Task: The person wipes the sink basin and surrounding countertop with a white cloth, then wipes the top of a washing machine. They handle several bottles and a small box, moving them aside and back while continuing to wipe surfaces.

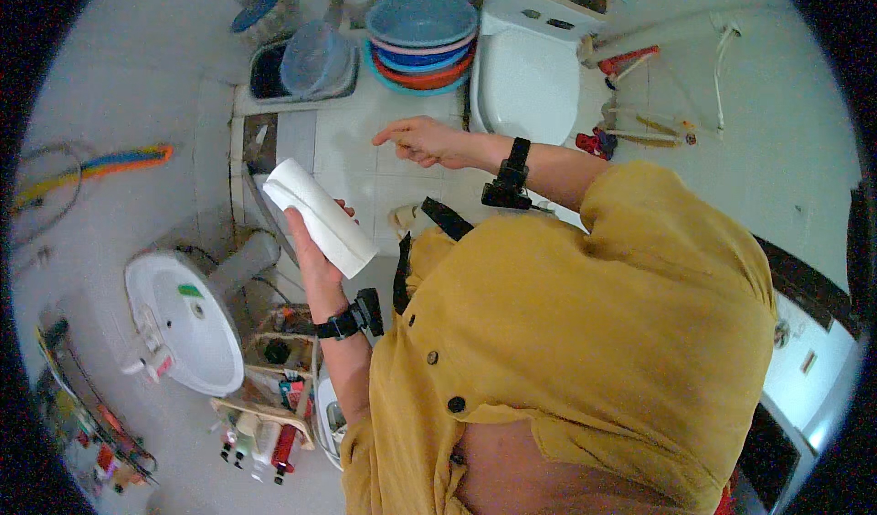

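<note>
My left hand (314,251) grips a white paper towel roll (320,218), with the thumb on the near side and fingertips showing past the far side. The roll is tilted, and the loose edge of its sheet runs along its length. My right hand (428,142) hangs in the air over the tiled floor, apart from the roll. Its index finger points out while the other fingers curl loosely, and nothing is in it. Each wrist wears a black strap with a small device, one on the left (353,316) and one on the right (508,176).
A white toilet (527,80) stands beyond my right hand, beside stacked plastic basins (421,18). Left of these is a translucent bucket (315,59). A washbasin (195,323) juts from the left wall, near a shelf rack (274,412) with bottles. A plunger (264,11) is at the back.
</note>
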A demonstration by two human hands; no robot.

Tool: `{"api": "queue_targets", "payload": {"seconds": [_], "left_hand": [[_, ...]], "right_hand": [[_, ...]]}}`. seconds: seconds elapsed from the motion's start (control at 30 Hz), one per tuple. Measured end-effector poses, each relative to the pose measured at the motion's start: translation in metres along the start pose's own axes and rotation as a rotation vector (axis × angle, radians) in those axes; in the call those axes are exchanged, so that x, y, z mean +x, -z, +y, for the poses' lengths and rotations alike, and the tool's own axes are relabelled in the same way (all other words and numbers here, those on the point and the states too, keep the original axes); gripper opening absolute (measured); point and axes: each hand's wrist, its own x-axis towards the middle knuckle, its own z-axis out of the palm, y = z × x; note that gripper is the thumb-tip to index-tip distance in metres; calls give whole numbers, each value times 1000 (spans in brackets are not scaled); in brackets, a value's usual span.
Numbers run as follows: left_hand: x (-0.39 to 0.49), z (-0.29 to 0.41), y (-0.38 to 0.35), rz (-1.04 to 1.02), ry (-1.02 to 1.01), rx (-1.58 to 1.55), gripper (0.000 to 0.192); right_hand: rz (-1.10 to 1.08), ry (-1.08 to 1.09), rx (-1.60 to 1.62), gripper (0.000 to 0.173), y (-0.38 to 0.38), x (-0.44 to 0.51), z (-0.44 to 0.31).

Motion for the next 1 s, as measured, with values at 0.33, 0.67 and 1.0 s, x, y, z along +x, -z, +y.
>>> {"api": "queue_targets", "payload": {"seconds": [0.33, 0.67, 1.0], "left_hand": [[138, -1, -169, -204, 188, 184, 71], [203, 35, -243, -309, 235, 363, 68], [200, -15, -284, -162, 174, 389, 66]], "right_hand": [[581, 82, 450, 19, 235, -16, -11], [988, 498, 679, 21, 451, -40, -41], [1170, 573, 125, 50, 707, -33, -46]]}}
